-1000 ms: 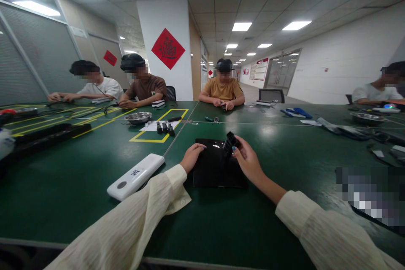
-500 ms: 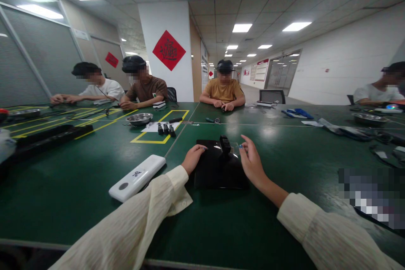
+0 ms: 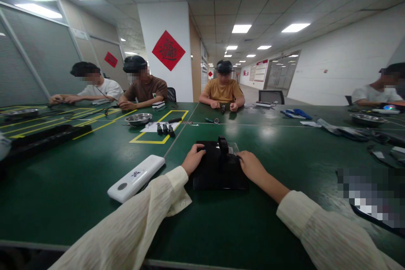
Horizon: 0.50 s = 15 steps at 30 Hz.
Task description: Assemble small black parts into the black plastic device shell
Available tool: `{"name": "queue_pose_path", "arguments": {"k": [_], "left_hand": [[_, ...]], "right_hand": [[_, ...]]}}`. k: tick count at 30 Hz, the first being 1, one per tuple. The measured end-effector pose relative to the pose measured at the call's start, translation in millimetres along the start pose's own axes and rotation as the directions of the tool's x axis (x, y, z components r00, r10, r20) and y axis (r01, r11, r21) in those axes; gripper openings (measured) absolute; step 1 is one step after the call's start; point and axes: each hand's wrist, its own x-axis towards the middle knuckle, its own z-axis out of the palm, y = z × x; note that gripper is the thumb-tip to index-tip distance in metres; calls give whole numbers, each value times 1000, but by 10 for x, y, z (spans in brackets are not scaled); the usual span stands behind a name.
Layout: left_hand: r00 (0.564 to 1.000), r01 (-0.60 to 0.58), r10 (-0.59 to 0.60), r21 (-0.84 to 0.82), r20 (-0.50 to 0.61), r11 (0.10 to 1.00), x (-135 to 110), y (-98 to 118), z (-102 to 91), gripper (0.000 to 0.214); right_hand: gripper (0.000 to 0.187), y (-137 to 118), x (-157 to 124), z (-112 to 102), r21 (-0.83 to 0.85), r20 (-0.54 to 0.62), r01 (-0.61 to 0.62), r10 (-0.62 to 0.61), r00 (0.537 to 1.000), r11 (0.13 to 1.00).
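Note:
A flat black pad [image 3: 211,175] lies on the green table [image 3: 221,223] in front of me. A small black upright piece [image 3: 223,145] stands on the pad's far half, and nobody holds it. My left hand [image 3: 193,159] rests on the pad's left edge with its fingers curled over it. My right hand [image 3: 252,166] lies at the pad's right edge, just right of the upright piece. Its fingers are bent and pressed against the pad beside the piece's foot. Cream sleeves cover both my forearms.
A white power bank [image 3: 136,177] lies left of my left arm. Small black parts [image 3: 165,128] and a metal bowl [image 3: 138,117] sit in a yellow-taped zone further off. Black trays [image 3: 47,137] lie at left, cables and tools [image 3: 354,133] at right. Several other people sit round the table.
One second ago my right hand held the small black piece above the pad. It set the piece upright, let go, and has now dropped to the pad's right edge. My left hand stayed.

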Motion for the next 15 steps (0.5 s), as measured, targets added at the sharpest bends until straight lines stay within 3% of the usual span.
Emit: {"name": "queue_pose_path", "arguments": {"k": [6, 11, 15], "left_hand": [[991, -64, 77, 116, -113, 991, 5, 9, -27, 28], [982, -145, 164, 184, -96, 972, 10, 35, -31, 23], [989, -126, 137, 165, -57, 978, -17, 69, -4, 21]], "right_hand": [[30, -89, -73, -97, -172, -161, -83, 55, 985, 982], [35, -77, -63, -101, -138, -73, -40, 30, 997, 990], [38, -80, -31, -131, -73, -84, 9, -15, 996, 997]]}}
